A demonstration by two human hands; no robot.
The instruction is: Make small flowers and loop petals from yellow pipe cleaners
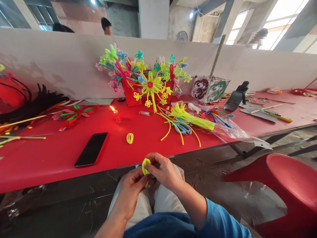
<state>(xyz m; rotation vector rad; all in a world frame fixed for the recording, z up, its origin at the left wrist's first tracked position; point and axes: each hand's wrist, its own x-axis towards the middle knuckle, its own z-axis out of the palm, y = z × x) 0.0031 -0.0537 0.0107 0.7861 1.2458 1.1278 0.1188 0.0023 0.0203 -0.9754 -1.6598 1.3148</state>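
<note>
One yellow fuzzy loop [144,164] betw. L hand [133,182] & R hand [163,171], over lap [169,200], just short of worktop [156,142] edge.
Both hands pinching it, R higher, L lower. Best w/ light, even pressure: pile prob. crushes easily; keep strands matched. 2nd yellow loop [130,138], ahead & sl. left on worktop, makes a handy shape ref. Front edge close ahead of hands, so lift before going fwd. Widest gap betw. phone [91,149] (L, near edge) & yellow stems [192,118] (R, some tips near edge). Lit candle [116,117] beyond 2nd loop: keep fuzz well off. Red stool [292,172] off R, apart from R elbow.
</note>
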